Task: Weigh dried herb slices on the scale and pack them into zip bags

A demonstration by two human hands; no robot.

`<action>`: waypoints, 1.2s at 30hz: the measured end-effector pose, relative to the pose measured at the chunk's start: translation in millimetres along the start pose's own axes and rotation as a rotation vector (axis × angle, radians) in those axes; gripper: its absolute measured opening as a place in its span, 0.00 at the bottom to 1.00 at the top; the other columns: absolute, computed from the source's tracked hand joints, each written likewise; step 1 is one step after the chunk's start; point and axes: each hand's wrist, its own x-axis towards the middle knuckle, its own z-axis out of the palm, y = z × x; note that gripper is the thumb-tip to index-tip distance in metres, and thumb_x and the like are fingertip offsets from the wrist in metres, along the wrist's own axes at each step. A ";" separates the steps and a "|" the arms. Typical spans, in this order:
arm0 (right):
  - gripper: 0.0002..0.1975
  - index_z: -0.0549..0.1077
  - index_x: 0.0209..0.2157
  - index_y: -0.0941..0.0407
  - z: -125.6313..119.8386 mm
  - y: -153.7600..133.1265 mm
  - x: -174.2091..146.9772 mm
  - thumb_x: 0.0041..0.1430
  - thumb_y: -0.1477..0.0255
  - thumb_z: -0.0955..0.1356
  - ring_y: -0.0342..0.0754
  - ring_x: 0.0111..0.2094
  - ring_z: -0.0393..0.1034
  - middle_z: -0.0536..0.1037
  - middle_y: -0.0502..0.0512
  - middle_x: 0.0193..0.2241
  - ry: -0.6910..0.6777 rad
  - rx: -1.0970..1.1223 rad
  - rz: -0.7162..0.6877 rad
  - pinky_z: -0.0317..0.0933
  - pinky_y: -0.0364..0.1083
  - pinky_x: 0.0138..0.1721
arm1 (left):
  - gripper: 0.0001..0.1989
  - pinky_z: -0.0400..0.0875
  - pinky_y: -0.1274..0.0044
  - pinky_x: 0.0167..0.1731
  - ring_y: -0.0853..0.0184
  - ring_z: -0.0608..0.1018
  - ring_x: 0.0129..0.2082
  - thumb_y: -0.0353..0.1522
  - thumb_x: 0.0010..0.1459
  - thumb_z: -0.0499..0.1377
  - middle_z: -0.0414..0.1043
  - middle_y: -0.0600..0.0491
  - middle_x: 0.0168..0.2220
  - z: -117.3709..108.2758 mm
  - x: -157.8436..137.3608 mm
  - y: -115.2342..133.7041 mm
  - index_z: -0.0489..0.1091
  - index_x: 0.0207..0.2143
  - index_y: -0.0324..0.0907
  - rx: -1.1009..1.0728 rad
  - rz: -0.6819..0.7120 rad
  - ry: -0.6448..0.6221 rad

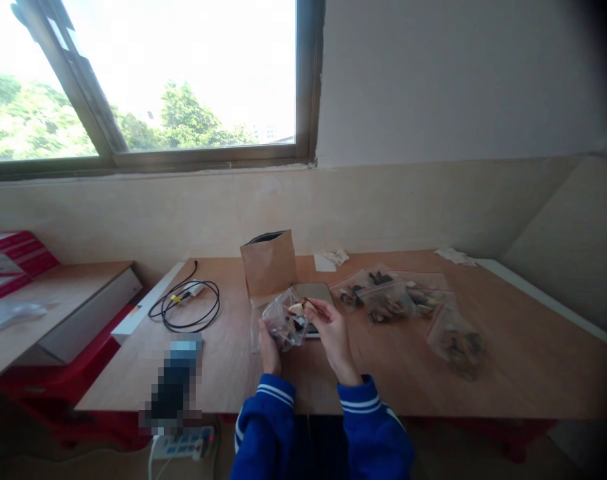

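Observation:
My left hand is closed round the side of a clear plastic bag with brown and dark dried pieces in it. At the bag's mouth, my right hand pinches a pale, brown-edged piece that looks like a dried mushroom. Partly hidden behind the bag and hands lies a flat, grey-topped kitchen scale. A brown kraft paper pouch stands upright just behind the bag, its top gaping.
Several zip bags of dried pieces lie to the right, one zip bag nearer me. On the left are a coiled black cable and a pixelated phone-like object. Crumpled tissue lies at the back; a power strip is below the table edge.

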 end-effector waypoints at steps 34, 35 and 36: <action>0.09 0.70 0.37 0.59 78.4 -61.2 173.3 0.61 0.78 0.60 0.48 0.42 0.65 0.74 0.57 0.37 -0.487 -0.843 -0.784 0.57 0.47 0.48 | 0.27 0.72 0.74 0.25 0.62 0.79 0.29 0.49 0.55 0.51 0.77 0.45 0.33 -1.5 -3.2 1.2 0.70 0.43 0.35 -0.064 -0.045 0.033; 0.10 0.71 0.37 0.60 77.3 -61.3 170.7 0.61 0.78 0.59 0.48 0.43 0.64 0.74 0.58 0.38 -0.501 -0.886 -0.815 0.56 0.47 0.50 | 0.26 0.72 0.74 0.25 0.62 0.79 0.29 0.49 0.56 0.51 0.77 0.45 0.33 -1.0 -3.2 1.5 0.70 0.42 0.36 -0.071 -0.053 0.040; 0.11 0.71 0.37 0.60 76.3 -61.2 168.1 0.62 0.78 0.59 0.49 0.44 0.64 0.73 0.58 0.39 -0.520 -0.925 -0.838 0.55 0.48 0.51 | 0.26 0.72 0.74 0.25 0.63 0.79 0.29 0.48 0.56 0.51 0.77 0.46 0.32 -0.4 -3.3 1.9 0.70 0.42 0.36 -0.078 -0.056 0.039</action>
